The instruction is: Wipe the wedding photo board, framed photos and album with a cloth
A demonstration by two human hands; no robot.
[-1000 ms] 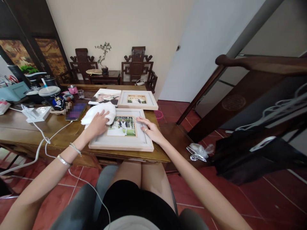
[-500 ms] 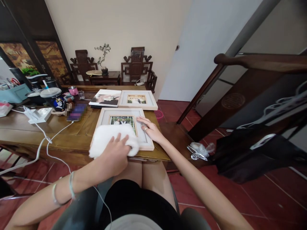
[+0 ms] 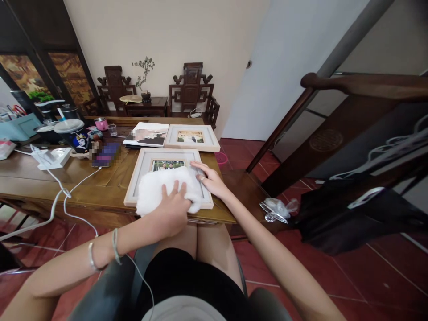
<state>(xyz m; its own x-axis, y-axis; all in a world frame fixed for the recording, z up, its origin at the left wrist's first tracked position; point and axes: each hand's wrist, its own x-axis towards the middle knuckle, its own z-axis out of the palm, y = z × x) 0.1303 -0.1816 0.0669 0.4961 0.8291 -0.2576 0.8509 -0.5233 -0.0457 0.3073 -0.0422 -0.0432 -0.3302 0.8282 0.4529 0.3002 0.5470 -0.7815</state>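
Light wooden photo frame [image 3: 140,171] lying flat near the front edge of the brown surface [image 3: 100,187], with a fluffy white cloth [image 3: 160,187] bunched over its lower half, hiding most of the photo.
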